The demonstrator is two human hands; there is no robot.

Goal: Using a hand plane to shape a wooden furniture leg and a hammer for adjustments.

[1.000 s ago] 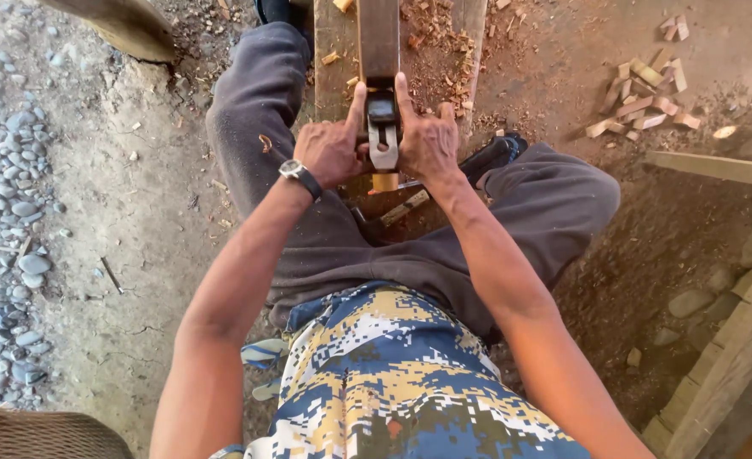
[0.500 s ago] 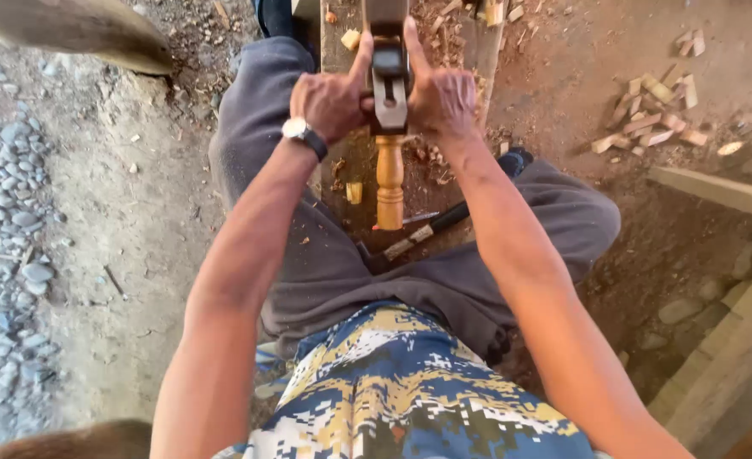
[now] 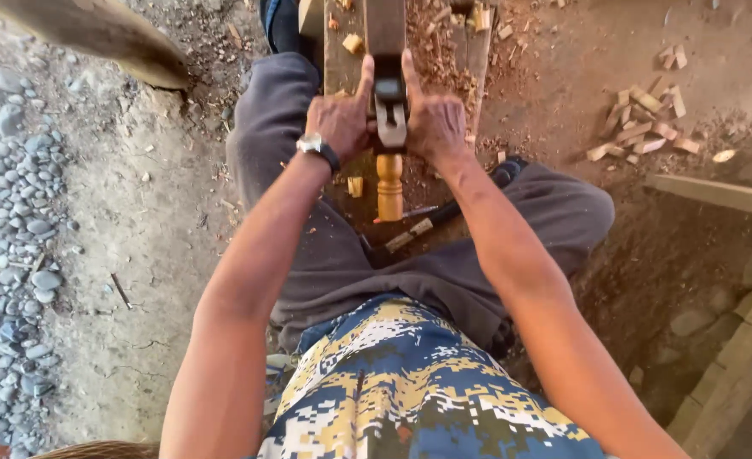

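Left hand [image 3: 342, 119], with a dark-strapped wristwatch [image 3: 315, 146] at the wrist, clenched on the left side of a wooden hand plane with a grey metal blade [image 3: 390, 102], index finger stretched forward along its edge. Right hand [image 3: 434, 126] clasped on the plane's opposite side, thumb pointing forward likewise, so both hands grasping the one tool between them. Plane lying on a long, narrow wooden plank [image 3: 342, 51] running away from the body, with a turned, pale yellow wooden handle [image 3: 390, 189] jutting back from between the hands toward the torso. Just below the hands, a dark-handled tool [image 3: 418, 228] resting across the lap on grey trousers [image 3: 546, 212]. Beyond the fingers, wood shavings and small chips [image 3: 444, 42] scattered over the plank. Well off to the right of the right hand, a cluster of short pale wooden offcuts [image 3: 644, 127] on the reddish dirt floor; far left of the left hand, grey pebbles [image 3: 2, 212].
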